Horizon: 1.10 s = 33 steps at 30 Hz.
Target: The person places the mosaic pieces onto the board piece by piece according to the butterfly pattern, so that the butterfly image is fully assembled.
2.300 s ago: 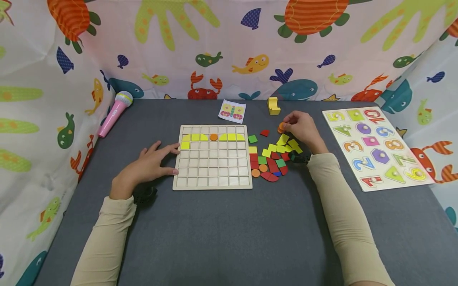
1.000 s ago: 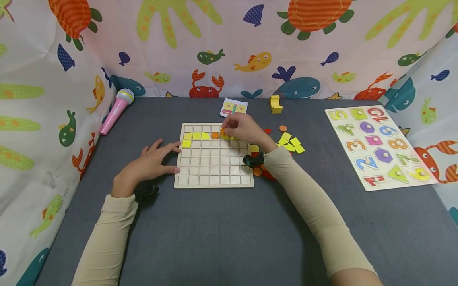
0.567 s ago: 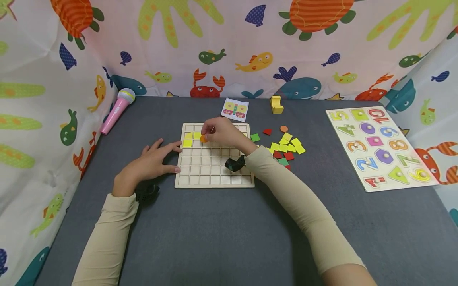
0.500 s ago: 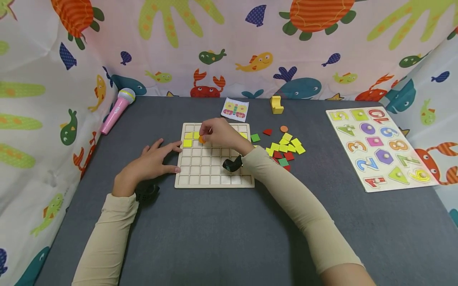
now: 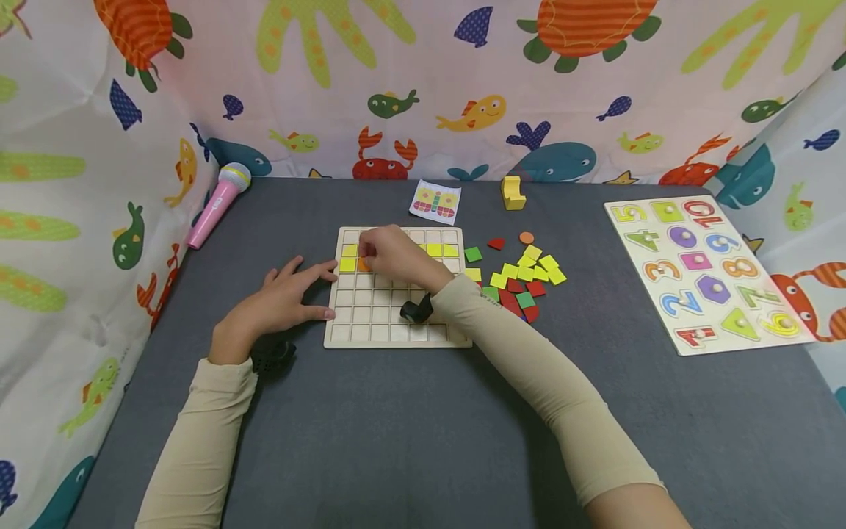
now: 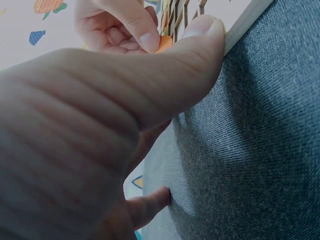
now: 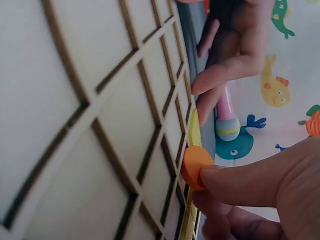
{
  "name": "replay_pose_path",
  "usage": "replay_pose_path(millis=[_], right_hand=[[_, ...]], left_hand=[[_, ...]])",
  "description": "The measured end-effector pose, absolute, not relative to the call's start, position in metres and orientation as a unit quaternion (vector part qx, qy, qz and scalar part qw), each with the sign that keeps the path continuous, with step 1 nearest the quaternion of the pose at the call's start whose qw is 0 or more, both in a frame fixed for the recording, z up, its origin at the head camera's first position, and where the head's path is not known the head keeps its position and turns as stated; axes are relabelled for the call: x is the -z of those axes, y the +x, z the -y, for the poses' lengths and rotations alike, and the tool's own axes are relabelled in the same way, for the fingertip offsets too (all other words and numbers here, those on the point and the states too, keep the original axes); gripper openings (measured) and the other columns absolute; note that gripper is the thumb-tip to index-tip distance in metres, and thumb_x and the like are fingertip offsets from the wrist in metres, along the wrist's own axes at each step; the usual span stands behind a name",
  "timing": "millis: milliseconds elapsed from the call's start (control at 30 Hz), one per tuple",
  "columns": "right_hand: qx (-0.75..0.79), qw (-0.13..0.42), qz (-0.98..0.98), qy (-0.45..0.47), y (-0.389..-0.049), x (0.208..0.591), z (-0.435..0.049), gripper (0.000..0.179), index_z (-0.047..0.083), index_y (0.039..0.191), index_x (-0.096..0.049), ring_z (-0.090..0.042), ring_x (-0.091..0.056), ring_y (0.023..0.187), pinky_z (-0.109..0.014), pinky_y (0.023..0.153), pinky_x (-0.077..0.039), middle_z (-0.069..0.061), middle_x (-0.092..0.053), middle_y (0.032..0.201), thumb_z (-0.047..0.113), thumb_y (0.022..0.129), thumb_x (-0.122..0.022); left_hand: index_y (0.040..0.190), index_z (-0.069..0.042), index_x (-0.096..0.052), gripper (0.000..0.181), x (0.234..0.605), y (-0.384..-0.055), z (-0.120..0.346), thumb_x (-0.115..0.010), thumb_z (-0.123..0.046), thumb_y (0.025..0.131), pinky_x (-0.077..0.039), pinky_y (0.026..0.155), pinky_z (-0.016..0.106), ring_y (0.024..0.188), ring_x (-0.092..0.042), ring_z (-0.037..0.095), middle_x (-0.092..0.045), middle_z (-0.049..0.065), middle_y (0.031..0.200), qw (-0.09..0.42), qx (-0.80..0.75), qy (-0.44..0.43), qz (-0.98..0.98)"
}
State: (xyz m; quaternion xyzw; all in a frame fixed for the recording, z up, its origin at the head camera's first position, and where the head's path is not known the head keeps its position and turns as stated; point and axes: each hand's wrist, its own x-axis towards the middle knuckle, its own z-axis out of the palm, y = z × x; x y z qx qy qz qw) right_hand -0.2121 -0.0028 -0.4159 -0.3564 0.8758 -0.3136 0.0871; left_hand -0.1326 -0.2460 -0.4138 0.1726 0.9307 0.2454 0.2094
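Observation:
My right hand (image 5: 399, 255) pinches an orange disc (image 7: 192, 165) between thumb and finger. The disc is tilted at a cell of the wooden grid board (image 5: 370, 336), beside a yellow square tile (image 5: 346, 264) in the second filled row. More yellow tiles (image 5: 434, 250) lie in the row above, partly hidden by this hand. My left hand (image 5: 274, 297) lies at the board's left edge with fingers spread, thumb and fingertips touching the rim. In the left wrist view the thumb (image 6: 200, 45) rests against the board's side.
Loose yellow, red and green pieces (image 5: 525, 273) and an orange disc (image 5: 526, 238) lie right of the board. Behind it are a butterfly pattern card (image 5: 435, 202) and a yellow block (image 5: 512, 194). A number puzzle board (image 5: 710, 275) lies at right, a pink toy microphone (image 5: 219, 206) at left.
My right hand took an orange disc from the loose pieces at right and carried it left across the board, down to the second filled row. My left hand stays at the board's edge.

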Motion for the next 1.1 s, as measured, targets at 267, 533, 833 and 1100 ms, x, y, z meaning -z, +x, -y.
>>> replay_pose_path(millis=[267,533,833,1100], right_hand=[[0.282,0.061,-0.878,-0.381,-0.212,0.42,0.004,0.014,0.002,0.092,-0.073,-0.023,-0.057,0.085,-0.034,0.083,-0.047,-0.008,-0.066,0.086,-0.007,0.098,-0.064],[0.273,0.072,-0.877,-0.39,-0.21,0.422,0.002,0.015,0.002,0.092,-0.076,-0.02,-0.058,0.079,-0.029,0.076,-0.047,-0.006,-0.07,0.086,-0.005,0.099,-0.065],[0.315,0.078,-0.872,-0.367,-0.207,0.414,-0.021,0.011,0.002,0.1,-0.079,-0.019,-0.063,0.083,-0.031,0.08,-0.052,-0.005,-0.074,0.092,0.001,0.101,-0.068],[0.337,0.071,-0.876,-0.337,-0.204,0.406,-0.055,0.011,0.0,0.103,-0.08,-0.022,-0.062,0.083,-0.034,0.078,-0.051,-0.007,-0.074,0.092,0.004,0.101,-0.069]], left_hand=[[0.166,-0.014,-0.037,0.085,0.414,-0.132,0.245,-0.082,-0.037,0.097,0.003,0.118,0.08,0.158,-0.001,0.057,-0.037,0.021,0.169,0.211,-0.25,0.176,-0.928],[0.167,-0.014,-0.036,0.086,0.418,-0.133,0.245,-0.082,-0.034,0.097,0.003,0.118,0.079,0.159,0.0,0.056,-0.037,0.02,0.169,0.21,-0.249,0.177,-0.929],[0.166,-0.014,-0.037,0.084,0.416,-0.133,0.245,-0.082,-0.034,0.098,0.004,0.118,0.078,0.159,0.0,0.055,-0.036,0.02,0.169,0.209,-0.246,0.173,-0.93],[0.167,-0.015,-0.036,0.086,0.416,-0.135,0.246,-0.082,-0.034,0.097,0.006,0.119,0.077,0.159,0.003,0.054,-0.032,0.021,0.171,0.223,-0.245,0.165,-0.929]])
